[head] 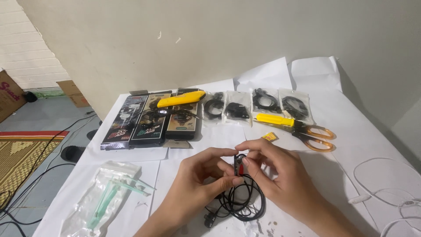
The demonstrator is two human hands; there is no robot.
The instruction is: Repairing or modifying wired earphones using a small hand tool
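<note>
Earphone cable (244,202) coiled, plug (238,164) upright, pinched.

Home workbench — paper-covered table (351,145), scissors (313,134), bagged cables (237,109), bare wall.

The cable (242,202) coiled under the hands is black. The scissors (312,133) have orange handles, and the screwdriver (274,119) beside them is yellow. A yellow cutter (181,99) lies across three dark printed boxes (151,118). The table cover (351,145) is white; the rug (19,153) shows a tan woven pattern with a red border.
</note>
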